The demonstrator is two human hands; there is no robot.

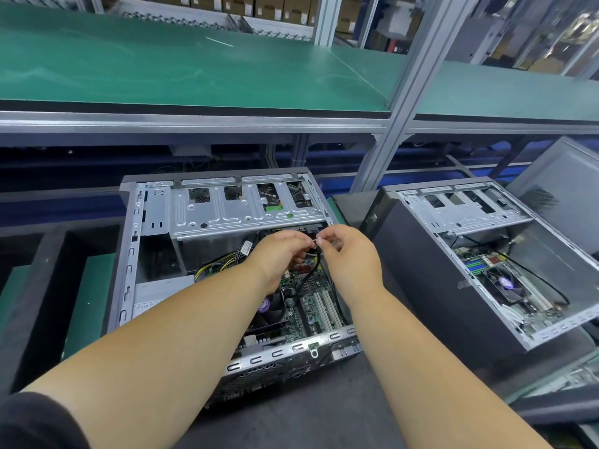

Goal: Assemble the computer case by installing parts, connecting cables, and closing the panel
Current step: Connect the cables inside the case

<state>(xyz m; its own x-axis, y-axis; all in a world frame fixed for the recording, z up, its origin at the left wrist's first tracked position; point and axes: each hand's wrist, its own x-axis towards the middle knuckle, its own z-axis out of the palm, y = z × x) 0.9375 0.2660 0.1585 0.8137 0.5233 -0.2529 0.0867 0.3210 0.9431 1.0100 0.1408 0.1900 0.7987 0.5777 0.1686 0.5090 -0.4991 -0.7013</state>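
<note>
On the dark bench lies the open computer case (207, 254), its side off, and everything here is told from that case. Over its middle, just under the silver drive tray (246, 209), the left hand (278, 257) and the right hand (348, 254) meet fingertip to fingertip, both pinching a small white tie (315, 243) around a black cable (309, 273) that hangs down to the green board (311, 306) inside. To the right of the case, close by, sits a second open case (486, 264), tipped a little.
</note>
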